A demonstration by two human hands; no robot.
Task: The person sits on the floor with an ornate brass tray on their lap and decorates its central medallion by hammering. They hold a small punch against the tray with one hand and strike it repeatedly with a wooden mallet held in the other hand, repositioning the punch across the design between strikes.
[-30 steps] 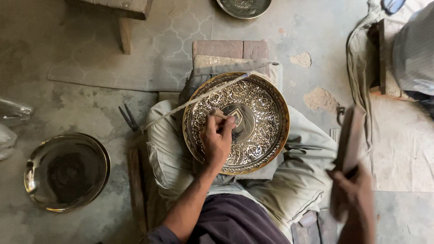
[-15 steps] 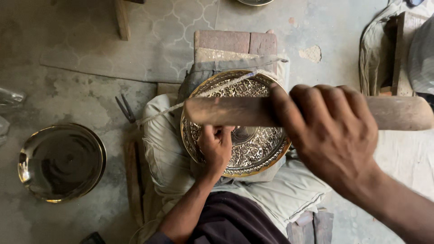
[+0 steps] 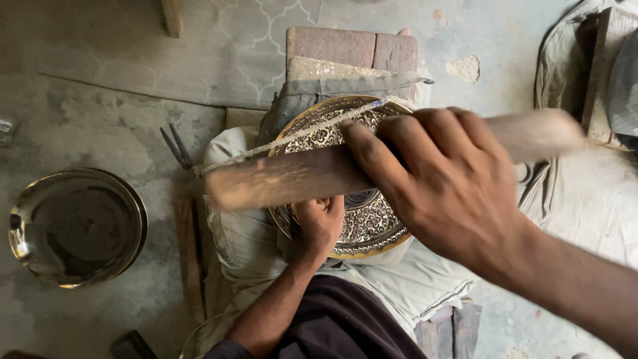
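Grey, stained concrete floor (image 3: pixel 100 119) carries the work. Nearest the camera, the right hand (image 3: pixel 452 193) is wrapped tight around a long, blurred wooden stick (image 3: pixel 292 178) held level across the view. Below it, the left hand (image 3: pixel 320 223) is curled shut on the round engraved brass plate (image 3: pixel 372 226), which sits on pale cloth padding (image 3: pixel 232 233). Further left lies a shiny round metal dish (image 3: pixel 73 229).

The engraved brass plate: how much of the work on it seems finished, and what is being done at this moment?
Done: the engraved brass plate shows dense pattern over most of its visible face. In hand: the left hand rests on the plate, seemingly holding a small tool, and the right hand grips a wooden stick raised above it, blurred. Left: I cannot tell which areas lack pattern, since the stick and hands hide part. A plain metal bowl sits aside.
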